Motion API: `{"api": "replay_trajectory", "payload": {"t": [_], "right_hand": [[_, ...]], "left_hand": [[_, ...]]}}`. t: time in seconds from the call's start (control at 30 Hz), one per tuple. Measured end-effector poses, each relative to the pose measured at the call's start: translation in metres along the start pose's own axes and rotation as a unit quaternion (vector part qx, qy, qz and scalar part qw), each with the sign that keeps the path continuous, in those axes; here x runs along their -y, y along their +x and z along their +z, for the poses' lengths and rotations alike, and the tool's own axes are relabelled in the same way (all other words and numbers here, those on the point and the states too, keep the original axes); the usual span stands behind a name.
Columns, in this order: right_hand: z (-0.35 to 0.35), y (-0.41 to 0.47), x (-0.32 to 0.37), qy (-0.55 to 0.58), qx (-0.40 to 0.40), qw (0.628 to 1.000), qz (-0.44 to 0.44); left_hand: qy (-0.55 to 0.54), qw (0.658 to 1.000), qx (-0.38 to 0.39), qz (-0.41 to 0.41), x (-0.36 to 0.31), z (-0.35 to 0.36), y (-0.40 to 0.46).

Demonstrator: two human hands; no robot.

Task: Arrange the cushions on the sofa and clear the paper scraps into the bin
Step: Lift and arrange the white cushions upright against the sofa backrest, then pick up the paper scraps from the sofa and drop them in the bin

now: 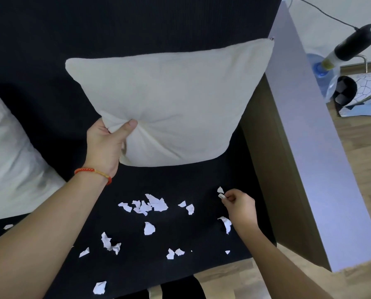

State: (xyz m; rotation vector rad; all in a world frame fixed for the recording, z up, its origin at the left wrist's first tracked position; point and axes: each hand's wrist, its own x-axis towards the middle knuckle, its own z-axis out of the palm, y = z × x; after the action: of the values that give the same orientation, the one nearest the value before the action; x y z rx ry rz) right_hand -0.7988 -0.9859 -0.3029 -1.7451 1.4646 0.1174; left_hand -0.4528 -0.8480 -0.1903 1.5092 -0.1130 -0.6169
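Note:
A cream cushion (171, 100) is held up against the black sofa's backrest (94, 29); my left hand (107, 145) grips its lower left corner, thumb pressed into the fabric. Several white paper scraps (152, 205) lie scattered over the black seat (180, 180) below it. My right hand (239, 207) is down on the seat's right side, fingers pinched on a small paper scrap (221, 196), with another scrap (220, 189) just above it. A second cream cushion (9, 160) lies on the sofa at the left edge.
A grey and brown armrest (305, 147) runs along the sofa's right side. Beyond it stand a blue water bottle with a black pump (350, 46) and a patterned bin (350, 93) on its side on the wood floor (361, 169).

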Motion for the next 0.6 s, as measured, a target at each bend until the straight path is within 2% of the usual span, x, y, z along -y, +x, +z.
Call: {"api": "replay_trajectory", "payload": {"t": [0.17, 0.27, 0.4, 0.6], "right_hand": [[-0.001, 0.001, 0.004, -0.006, 0.015, 1.0, 0.011], [-0.001, -0.002, 0.008, -0.032, 0.04, 0.999, -0.02], [0.009, -0.006, 0.012, -0.072, 0.031, 0.996, -0.05], [0.042, -0.022, 0.039, -0.115, 0.048, 0.986, -0.108]], "left_hand": [[-0.007, 1.0, -0.006, -0.027, 0.013, 0.0, -0.003], [0.021, 0.999, -0.011, -0.025, 0.007, 0.001, -0.001], [0.038, 0.998, -0.041, -0.002, 0.0, -0.004, -0.023], [0.079, 0.992, -0.092, -0.045, 0.023, -0.022, -0.085]]}}
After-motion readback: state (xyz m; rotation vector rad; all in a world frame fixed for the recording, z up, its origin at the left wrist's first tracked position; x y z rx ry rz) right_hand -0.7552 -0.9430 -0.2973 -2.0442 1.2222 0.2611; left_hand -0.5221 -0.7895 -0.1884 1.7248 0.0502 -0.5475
